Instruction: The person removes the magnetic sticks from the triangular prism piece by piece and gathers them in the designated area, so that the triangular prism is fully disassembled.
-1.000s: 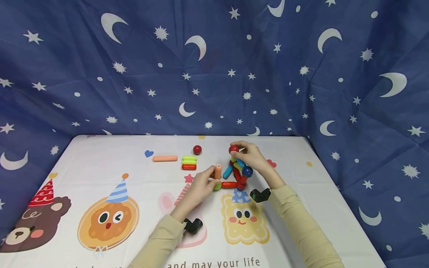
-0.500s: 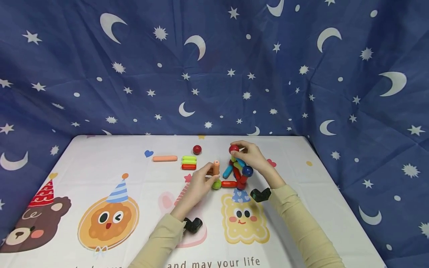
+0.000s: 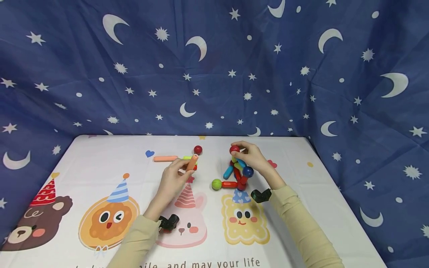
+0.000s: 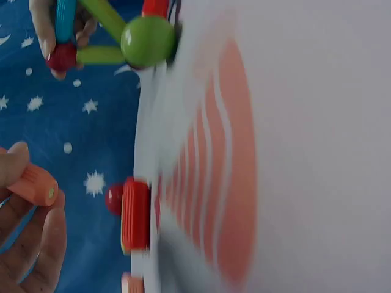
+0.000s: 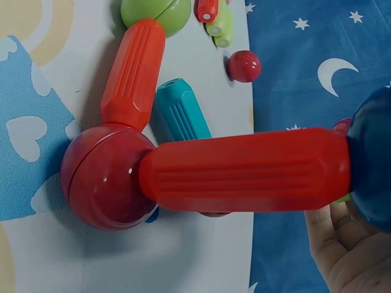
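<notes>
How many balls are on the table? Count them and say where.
5. Loose red ball by the left hand; top red ball under the right hand; blue ball, green ball and dark red ball in the structure. Others may be hidden.

A dark blue fabric backdrop [image 3: 214, 67] printed with white stars and crescent moons fills the upper half of the frame and drapes down both sides. Below it, across the lower half, stands a table under a white tablecloth [image 3: 100, 156] with cartoon bear, cookie and rabbit faces in party hats. The light is even and soft.
</notes>
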